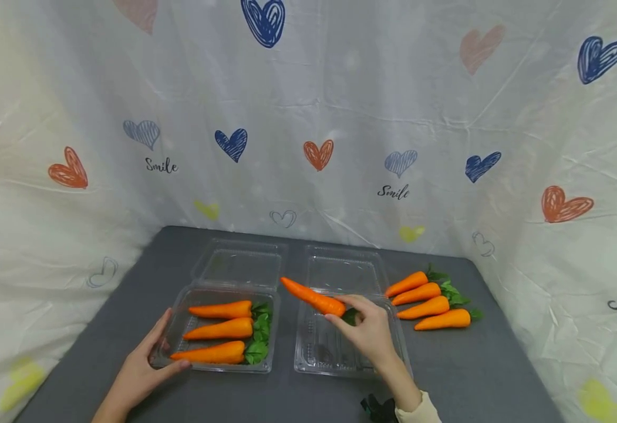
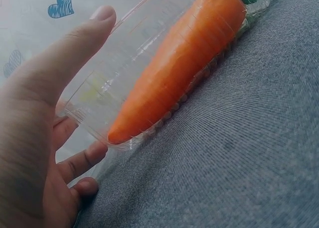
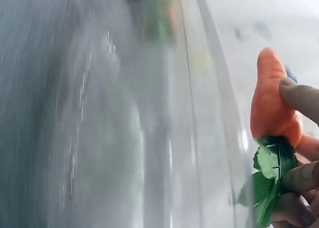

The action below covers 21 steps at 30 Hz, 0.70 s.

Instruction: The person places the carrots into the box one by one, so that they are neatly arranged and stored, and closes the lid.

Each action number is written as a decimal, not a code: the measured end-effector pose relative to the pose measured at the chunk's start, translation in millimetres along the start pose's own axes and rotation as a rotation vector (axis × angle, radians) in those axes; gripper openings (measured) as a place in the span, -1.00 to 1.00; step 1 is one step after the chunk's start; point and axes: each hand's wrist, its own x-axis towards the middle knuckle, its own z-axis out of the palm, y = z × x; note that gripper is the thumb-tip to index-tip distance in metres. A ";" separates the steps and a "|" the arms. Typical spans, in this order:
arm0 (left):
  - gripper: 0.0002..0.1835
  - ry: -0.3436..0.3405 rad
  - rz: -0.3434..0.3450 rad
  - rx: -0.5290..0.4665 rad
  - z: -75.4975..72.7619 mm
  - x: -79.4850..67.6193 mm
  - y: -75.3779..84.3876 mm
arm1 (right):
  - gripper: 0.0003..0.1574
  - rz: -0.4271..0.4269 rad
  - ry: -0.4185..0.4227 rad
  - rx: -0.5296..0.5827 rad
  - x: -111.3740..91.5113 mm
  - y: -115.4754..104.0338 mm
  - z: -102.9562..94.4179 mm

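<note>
My right hand [image 1: 363,329] pinches an orange carrot [image 1: 313,296] near its leafy end, over the right clear plastic container [image 1: 308,367]. In the right wrist view, the carrot's green leaves [image 3: 269,175] hang beside the fingers. My left hand [image 1: 141,364] rests at the near left corner of the left clear container [image 1: 258,369]. Its thumb lies along the front rim and its fingers reach along the left side. In that container three carrots [image 1: 218,329] lie side by side, tips to the left. Through its wall, the left wrist view shows the nearest carrot [image 2: 174,63].
Several carrots with green tops [image 1: 427,308] lie in a row on the grey table [image 1: 477,376], right of the right container. Both containers' lids, the left lid [image 1: 245,264] and right lid [image 1: 345,270], lie folded back. A heart-printed curtain [image 1: 350,123] surrounds the table.
</note>
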 end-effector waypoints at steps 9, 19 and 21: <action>0.20 0.004 0.025 0.019 -3.6 -0.2 1.0 | -0.51 0.065 -0.184 0.117 11.8 -50.1 61.7; 0.20 0.006 0.033 0.025 -2.3 -2.0 -0.2 | -0.46 0.058 -0.333 0.078 22.7 -83.4 121.3; 0.20 0.005 0.034 0.021 -1.6 -2.6 -0.4 | -0.44 0.058 -0.360 0.053 24.4 -87.4 129.8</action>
